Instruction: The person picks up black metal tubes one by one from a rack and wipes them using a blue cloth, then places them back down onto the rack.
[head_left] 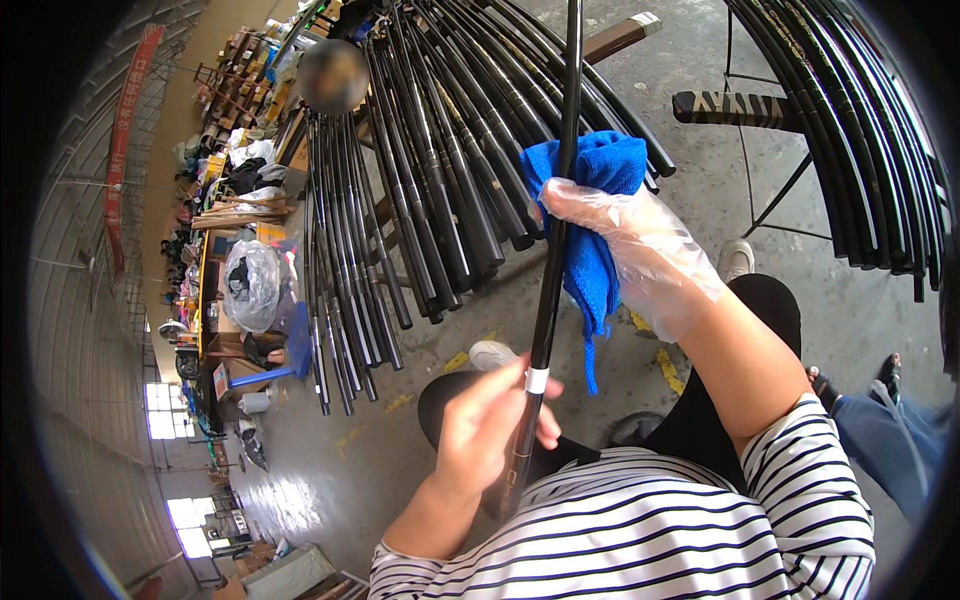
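A long black fishing rod runs up the middle of the view, with a white band around its lower part. Bare fingers of my left hand close around the rod beside that band. Higher up, my right hand wears a clear plastic glove. It grips a bright blue cloth folded about the rod, thumb on the near side. One end of the cloth dangles below the hand. The rod's lower end is lost against my striped shirt.
Many black rods lie fanned out on a rack ahead. More rods rest on a stand at right, by a taped bar. Another person's jeans-clad leg is at far right. Cluttered shelves and a clear plastic bag stand left.
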